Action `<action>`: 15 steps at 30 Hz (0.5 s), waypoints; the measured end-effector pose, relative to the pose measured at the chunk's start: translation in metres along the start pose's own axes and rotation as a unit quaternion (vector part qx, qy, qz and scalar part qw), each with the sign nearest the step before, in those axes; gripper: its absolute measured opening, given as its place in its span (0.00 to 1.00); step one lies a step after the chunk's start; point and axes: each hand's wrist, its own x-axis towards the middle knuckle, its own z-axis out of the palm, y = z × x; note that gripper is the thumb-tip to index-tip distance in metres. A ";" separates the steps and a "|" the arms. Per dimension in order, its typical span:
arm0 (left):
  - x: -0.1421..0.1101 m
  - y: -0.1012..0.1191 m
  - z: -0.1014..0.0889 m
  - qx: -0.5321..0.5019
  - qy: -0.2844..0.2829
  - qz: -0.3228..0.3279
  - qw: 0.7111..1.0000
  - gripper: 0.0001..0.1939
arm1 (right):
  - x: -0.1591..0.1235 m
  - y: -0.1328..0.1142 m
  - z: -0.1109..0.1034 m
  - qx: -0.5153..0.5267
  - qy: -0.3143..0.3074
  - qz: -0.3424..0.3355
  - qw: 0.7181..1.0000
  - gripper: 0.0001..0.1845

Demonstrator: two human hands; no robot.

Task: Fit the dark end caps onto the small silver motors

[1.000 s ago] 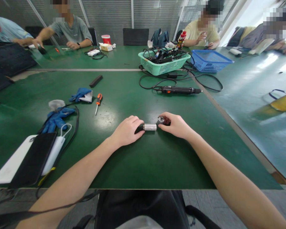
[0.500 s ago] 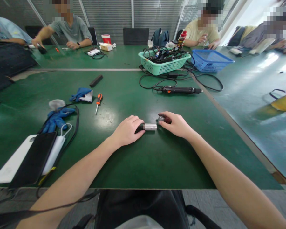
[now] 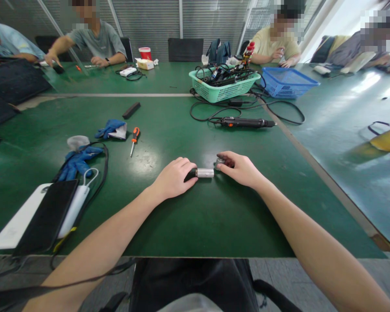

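Note:
On the green table [image 3: 214, 216], my left hand [image 3: 173, 177] grips the dark end of a short silver metal cylinder [image 3: 204, 173], and its palm hides that end. My right hand [image 3: 238, 169] curls over a small round dark fitting with a metal face [image 3: 220, 162], just beyond the cylinder's other end. Its fingers cover most of the fitting. I cannot tell whether the fitting touches the cylinder.
Left of my hands lie an orange-handled screwdriver [image 3: 134, 139], blue gloves [image 3: 79, 161], a black phone [image 3: 47, 216] and a white power bank [image 3: 74, 212]. Farther off are an electric screwdriver [image 3: 243, 123] and a green basket of cables [image 3: 211, 93]. Co-workers sit at the far side.
My right hand has shifted slightly left and now covers more of the round fitting, whose face has turned out of full view. The silver cylinder and my left hand stay nearly still.

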 end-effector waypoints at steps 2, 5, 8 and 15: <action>0.000 0.000 0.000 0.000 0.003 -0.001 1.000 0.12 | 0.000 0.000 -0.001 0.000 0.000 -0.002 1.000 0.24; 0.000 0.000 0.000 -0.001 0.000 0.001 1.000 0.12 | 0.000 0.000 -0.001 -0.005 -0.007 -0.009 1.000 0.21; 0.000 0.000 0.000 0.001 -0.001 0.001 1.000 0.12 | -0.001 0.001 0.000 0.000 0.014 -0.029 0.999 0.19; 0.000 0.000 0.000 0.003 -0.002 0.004 1.000 0.11 | -0.001 -0.001 0.001 -0.002 0.019 -0.092 0.996 0.15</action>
